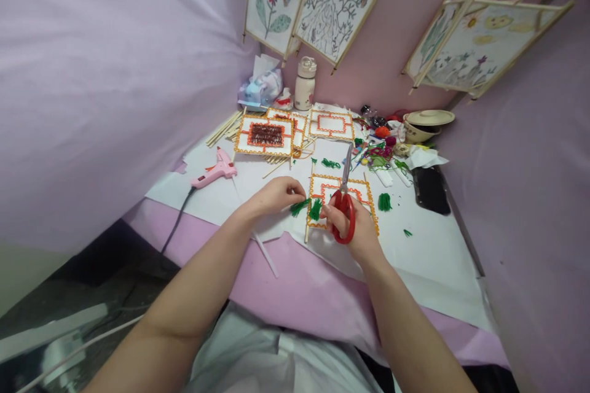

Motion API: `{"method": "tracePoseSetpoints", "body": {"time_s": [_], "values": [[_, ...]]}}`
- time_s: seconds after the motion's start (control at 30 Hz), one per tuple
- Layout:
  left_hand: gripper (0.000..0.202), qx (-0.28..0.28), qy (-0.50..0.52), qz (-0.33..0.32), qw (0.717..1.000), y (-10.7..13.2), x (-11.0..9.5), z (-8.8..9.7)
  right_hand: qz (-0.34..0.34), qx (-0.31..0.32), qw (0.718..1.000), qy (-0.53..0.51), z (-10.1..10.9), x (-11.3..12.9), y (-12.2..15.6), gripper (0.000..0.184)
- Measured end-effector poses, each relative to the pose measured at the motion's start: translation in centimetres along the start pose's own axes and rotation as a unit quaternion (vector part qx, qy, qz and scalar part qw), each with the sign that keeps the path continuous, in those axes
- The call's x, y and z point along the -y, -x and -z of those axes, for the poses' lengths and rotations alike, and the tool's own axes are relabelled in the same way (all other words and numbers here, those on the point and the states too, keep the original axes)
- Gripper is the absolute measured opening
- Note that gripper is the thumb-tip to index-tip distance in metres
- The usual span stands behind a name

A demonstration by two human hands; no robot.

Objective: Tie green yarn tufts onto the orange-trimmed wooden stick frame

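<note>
Pinches in the closed left hand (276, 193) a soft, featherlight green yarn tuft (299, 207) near the paper-covered table's (437, 258) front edge, beside the orange-trimmed square frame (366, 191) — best taken by its bound end — and grips red-handled scissors (345, 193) in the wrapped-shut right hand (357, 230).

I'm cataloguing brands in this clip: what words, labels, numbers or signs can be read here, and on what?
None can be read.
The tissue pack has print too blurred to read.
The bottle, pink glue gun, red scissors in the right hand, green yarn in the left hand and hanging drawings show no words.
</note>
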State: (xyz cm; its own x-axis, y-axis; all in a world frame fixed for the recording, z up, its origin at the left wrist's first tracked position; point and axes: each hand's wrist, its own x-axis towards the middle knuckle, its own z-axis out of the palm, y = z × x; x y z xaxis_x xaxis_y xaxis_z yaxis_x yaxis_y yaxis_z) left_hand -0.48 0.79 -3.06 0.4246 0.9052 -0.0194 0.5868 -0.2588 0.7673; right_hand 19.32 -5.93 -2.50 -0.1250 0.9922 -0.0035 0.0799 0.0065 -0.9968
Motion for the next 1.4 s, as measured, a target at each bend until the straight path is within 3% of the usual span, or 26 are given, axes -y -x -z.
{"method": "tracePoseSetpoints", "body": {"time_s": [0.13, 0.3, 0.43, 0.57, 0.67, 0.8, 0.93, 1.07, 1.17, 1.4], "values": [[0.019, 0.006, 0.098, 0.031, 0.995, 0.4, 0.0, 1.1, -0.004, -0.012, 1.000, -0.002, -0.4, -0.1, -0.1, 0.025], [0.019, 0.052, 0.128, 0.050, 0.989, 0.6, 0.2, 1.5, 0.022, -0.004, 1.000, 0.004, -1.4, -0.8, -0.6, 0.025], [0.018, 0.037, 0.138, 0.074, 0.987, 0.6, 0.2, 1.6, 0.022, 0.021, 0.996, 0.087, -2.2, -1.6, -1.1, 0.022], [0.016, 0.009, 0.181, 0.106, 0.978, 0.6, 0.2, 2.0, 0.015, 0.007, 0.980, 0.196, -2.5, -2.0, -1.2, 0.015], [0.015, -0.053, 0.269, 0.134, 0.952, 0.6, 0.2, 2.4, 0.015, 0.005, 0.976, 0.216, -2.5, -2.0, -1.0, 0.014], [0.021, -0.118, 0.437, 0.127, 0.882, 0.6, -0.2, 2.7, 0.020, 0.011, 0.980, 0.199, -2.4, -2.2, -1.0, 0.014], [0.022, -0.077, 0.518, 0.122, 0.843, 0.5, -0.8, 1.7, 0.037, -0.025, 0.991, 0.123, -2.1, -2.0, -1.0, 0.019], [0.020, -0.017, 0.512, 0.144, 0.847, 0.2, -1.6, -0.4, 0.077, -0.121, 0.989, 0.042, -1.2, -1.2, -1.3, 0.026], [0.019, 0.019, 0.501, 0.149, 0.852, 0.1, -2.0, -1.9, 0.067, -0.128, 0.989, 0.019, -0.6, -0.7, -1.5, 0.026], [0.013, -0.016, 0.501, 0.188, 0.845, 0.2, -2.6, -3.3, 0.059, -0.108, 0.992, 0.004, -0.4, -1.3, -1.7, 0.026]]}}
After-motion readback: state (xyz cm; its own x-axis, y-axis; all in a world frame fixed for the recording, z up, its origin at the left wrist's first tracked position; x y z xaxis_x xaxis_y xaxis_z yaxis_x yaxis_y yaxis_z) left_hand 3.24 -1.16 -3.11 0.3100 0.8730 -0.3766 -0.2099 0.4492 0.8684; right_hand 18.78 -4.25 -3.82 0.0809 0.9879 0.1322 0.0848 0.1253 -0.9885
